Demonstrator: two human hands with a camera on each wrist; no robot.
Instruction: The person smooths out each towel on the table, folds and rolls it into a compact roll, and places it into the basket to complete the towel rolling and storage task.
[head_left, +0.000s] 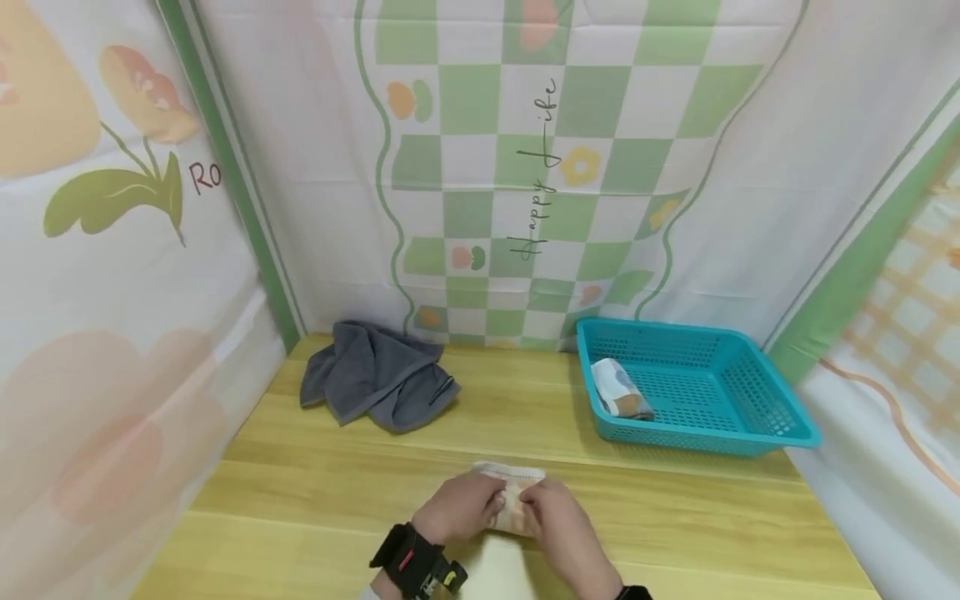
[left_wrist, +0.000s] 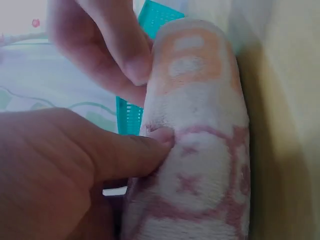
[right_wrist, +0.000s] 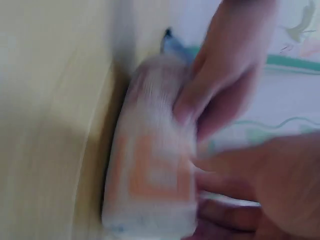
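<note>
Both hands meet at the near edge of the wooden table (head_left: 315, 492) in the head view: my left hand (head_left: 459, 507) and my right hand (head_left: 557, 518) have their fingers curled on a small rolled cloth (head_left: 514, 500), white with orange pattern, which lies on the table between them. Further back I see a grey towel (head_left: 375, 385) lying crumpled at the left, and a teal basket (head_left: 757, 417) at the right with another rolled cloth (head_left: 619, 390) inside, at its left wall. Patterned curtains close the table on three sides. From the left wrist view, the rolled cloth (left_wrist: 205, 150) is very close, and the left thumb (left_wrist: 135, 155) presses into its side, while fingers of the other hand (left_wrist: 115, 45) pinch it from above; a piece of the teal basket (left_wrist: 155, 15) shows behind. From the right wrist view the picture is blurred, but the rolled cloth (right_wrist: 155, 165) lies on the table and the fingers (right_wrist: 220, 90) of both hands are on its side.
</note>
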